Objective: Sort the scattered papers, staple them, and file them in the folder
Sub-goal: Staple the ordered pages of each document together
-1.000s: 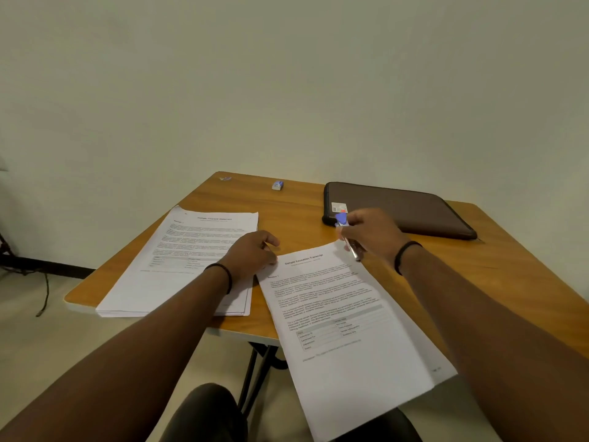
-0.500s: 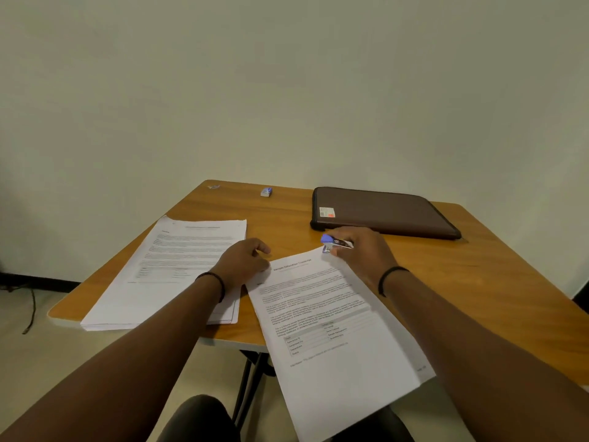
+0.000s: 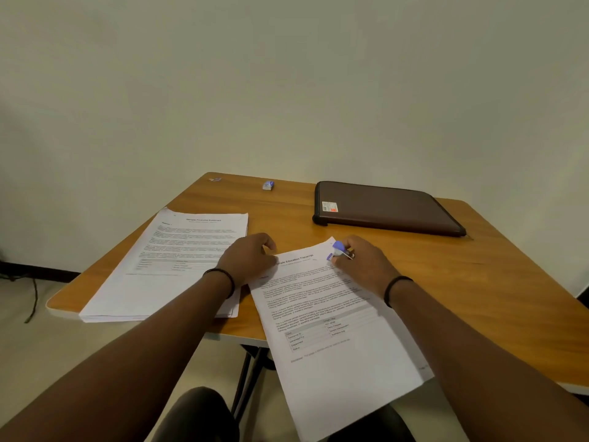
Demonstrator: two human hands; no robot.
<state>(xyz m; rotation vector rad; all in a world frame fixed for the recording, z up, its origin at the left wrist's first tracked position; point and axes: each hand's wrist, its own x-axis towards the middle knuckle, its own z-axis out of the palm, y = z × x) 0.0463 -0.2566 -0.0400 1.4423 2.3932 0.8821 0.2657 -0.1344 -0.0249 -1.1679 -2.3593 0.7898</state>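
A set of printed sheets (image 3: 331, 339) headed as an education transcript lies tilted in front of me, its lower part hanging over the table's near edge. My right hand (image 3: 363, 266) grips a small blue and silver stapler (image 3: 339, 252) at the set's top right corner. My left hand (image 3: 248, 260) rests with curled fingers on the set's top left corner, holding it down. A second stack of papers (image 3: 172, 266) lies to the left. The closed brown folder (image 3: 382, 207) lies at the back right.
The wooden table (image 3: 478, 282) stands against a plain wall. A small box of staples (image 3: 267, 185) and a tiny scrap (image 3: 215, 179) lie near the far edge. Dark cables (image 3: 32, 298) trail on the floor at the left. My knee shows below the table.
My right hand has turned the stapler onto the top right corner of the tilted sheets. My left hand stays on the top left corner. The camera has shifted slightly.
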